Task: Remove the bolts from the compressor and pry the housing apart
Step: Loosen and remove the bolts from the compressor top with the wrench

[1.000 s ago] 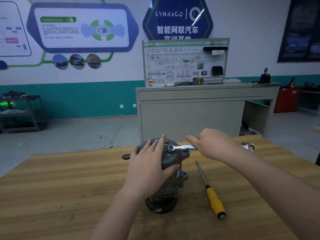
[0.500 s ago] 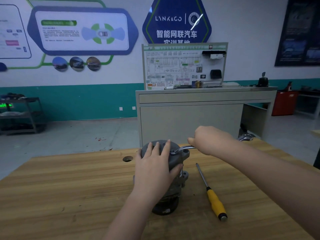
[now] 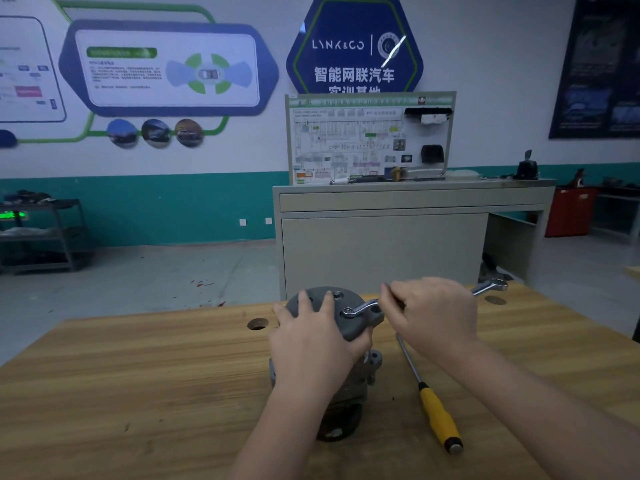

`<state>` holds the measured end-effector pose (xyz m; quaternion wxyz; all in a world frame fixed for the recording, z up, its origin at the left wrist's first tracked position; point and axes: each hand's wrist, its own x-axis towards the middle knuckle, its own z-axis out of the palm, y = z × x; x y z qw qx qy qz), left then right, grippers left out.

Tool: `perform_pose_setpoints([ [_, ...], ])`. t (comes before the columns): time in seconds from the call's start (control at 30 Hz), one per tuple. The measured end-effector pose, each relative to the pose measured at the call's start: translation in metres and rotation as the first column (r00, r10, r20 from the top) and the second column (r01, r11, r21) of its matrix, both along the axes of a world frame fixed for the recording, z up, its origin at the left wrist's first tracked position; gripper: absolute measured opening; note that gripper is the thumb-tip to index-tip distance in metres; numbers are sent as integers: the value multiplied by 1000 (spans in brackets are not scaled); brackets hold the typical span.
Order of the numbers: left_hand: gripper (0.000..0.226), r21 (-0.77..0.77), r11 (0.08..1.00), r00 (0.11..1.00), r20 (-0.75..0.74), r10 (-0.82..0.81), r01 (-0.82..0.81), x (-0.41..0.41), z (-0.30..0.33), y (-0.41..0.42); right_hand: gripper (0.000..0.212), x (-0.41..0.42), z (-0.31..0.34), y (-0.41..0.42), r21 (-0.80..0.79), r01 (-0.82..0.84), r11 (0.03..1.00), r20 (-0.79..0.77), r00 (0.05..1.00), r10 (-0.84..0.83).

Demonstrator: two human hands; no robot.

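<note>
Two hands on the job, both busy. Left hand (image 3: pixel 313 344) lies spread over the grey end cap of the compressor (image 3: pixel 341 362), fingers straight, thumb wrapped under the cap edge; it looks like bracing so the body won't spin under torque. Compressor stands upright near mid-surface (image 3: pixel 138 375), pulley end down. Right hand (image 3: pixel 433 313) has a closed grip round the shank of a combination wrench (image 3: pixel 363 308), ring end seated over a bolt on the cap's right lug, open end poking out past the hand. Bolt head itself is hidden by the ring. A yellow-handled screwdriver (image 3: pixel 436 414) lies just right of the compressor, untouched, presumably staged for prying. Housing looks unsplit.
</note>
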<state>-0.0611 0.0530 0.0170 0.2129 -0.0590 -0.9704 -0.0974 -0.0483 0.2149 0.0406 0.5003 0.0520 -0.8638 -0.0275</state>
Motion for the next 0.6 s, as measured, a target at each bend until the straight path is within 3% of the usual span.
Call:
perform_pose_setpoints([
  [0.17,86,-62,998,999,-31,-15,13,-3,0,5,47,-9,-3,12,-26,-67,997,-6,998,67],
  [0.33,90,-19,945,944,50,-326,327,-27,5,-36,41,-36,1,11,-75,-265,961,59,961,270],
  [0.4,90,-17,911,910,60,-411,413,-33,8,-49,35,-50,8,2,-92,-350,932,142,922,360],
  [0.47,88,5,883,883,-21,-469,470,-34,4,-52,30,-63,13,-9,-164,-418,894,283,848,449],
  [0.53,81,215,812,839,-198,-507,542,-30,-9,-53,21,-74,17,-20,-284,-405,869,428,757,493],
  [0.57,77,395,732,831,-282,-479,556,-28,-19,-54,21,-77,17,-25,-337,-355,872,480,732,484],
  [0.6,80,585,613,846,-331,-417,531,-24,-30,-55,35,-77,16,-29,-376,-284,882,526,718,456],
])
